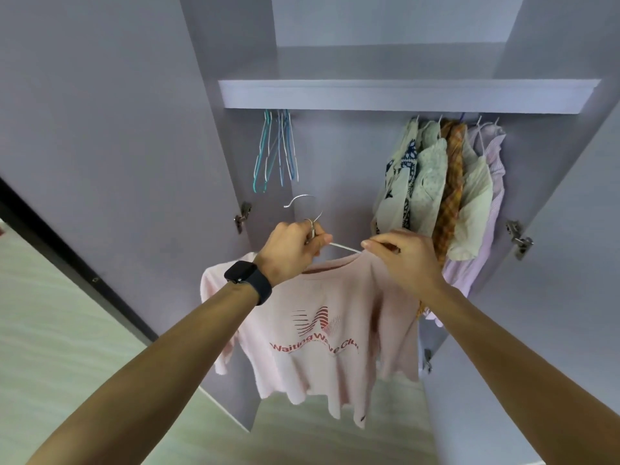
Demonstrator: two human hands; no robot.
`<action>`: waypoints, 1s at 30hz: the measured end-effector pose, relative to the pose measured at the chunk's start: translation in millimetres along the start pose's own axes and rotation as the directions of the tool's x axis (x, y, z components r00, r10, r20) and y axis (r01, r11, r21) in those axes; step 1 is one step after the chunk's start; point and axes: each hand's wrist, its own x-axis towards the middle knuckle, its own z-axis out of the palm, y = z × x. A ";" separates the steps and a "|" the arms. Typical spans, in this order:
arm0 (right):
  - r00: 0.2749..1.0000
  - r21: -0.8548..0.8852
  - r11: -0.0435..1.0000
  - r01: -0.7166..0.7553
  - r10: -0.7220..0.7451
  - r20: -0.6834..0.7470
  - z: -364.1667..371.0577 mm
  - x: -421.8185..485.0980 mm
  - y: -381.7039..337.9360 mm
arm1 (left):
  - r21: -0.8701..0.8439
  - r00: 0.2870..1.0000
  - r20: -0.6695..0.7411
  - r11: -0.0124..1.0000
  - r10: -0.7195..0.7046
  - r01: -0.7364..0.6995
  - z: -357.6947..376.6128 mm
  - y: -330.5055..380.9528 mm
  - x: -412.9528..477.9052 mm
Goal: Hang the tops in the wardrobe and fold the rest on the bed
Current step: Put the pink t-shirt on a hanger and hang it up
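Tee (322, 330) mid-frame on hanger (345, 248), before open wardrobe. Our left hand (295, 243): fingers clamped on hanger neck. Our right hand (399, 253): fingers pinch collar at hanger arm. We'd seat collar evenly, then lift hook into gap between empty hangers (275, 149) and hung tops (443, 182), upper centre.

Pink T-shirt (322, 333), chest print in red: "Waiting Wave Club", set below a red striped wave-shaped logo. Finer line under the lettering illegible. No other readable text in view.

Soft even daylight, wide-angle edge distortion.
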 end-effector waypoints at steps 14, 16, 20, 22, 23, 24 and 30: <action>0.943 -0.107 0.991 -0.081 0.111 0.314 -44.6 19.5 59.8 | -0.023 0.998 0.052 0.999 -0.043 0.044 37.5 21.5 48.7; 0.963 -0.088 0.992 -0.089 0.108 0.248 -38.4 20.6 62.0 | -0.002 0.997 0.054 0.999 -0.045 0.045 39.5 21.8 53.5; 0.987 0.042 0.997 -0.068 0.061 0.146 -28.7 29.4 57.6 | 0.054 0.998 0.041 0.998 -0.046 0.044 41.5 24.2 64.8; 0.971 0.045 0.999 -0.025 0.014 0.240 -28.0 34.1 56.3 | 0.056 0.998 0.030 0.997 -0.049 0.048 42.7 24.2 67.3; 0.959 0.035 0.999 -0.005 -0.005 0.283 -28.1 36.4 58.5 | 0.051 0.998 0.030 0.997 -0.060 0.058 44.3 23.9 67.9; 0.953 0.028 1.000 -0.005 -0.003 0.301 -28.7 38.2 62.2 | 0.044 0.997 0.034 0.997 -0.071 0.069 45.9 22.8 67.5; 0.927 -0.036 0.999 0.014 0.000 0.376 -27.9 46.1 83.4 | 0.014 0.996 0.043 0.997 -0.080 0.079 49.6 17.5 71.5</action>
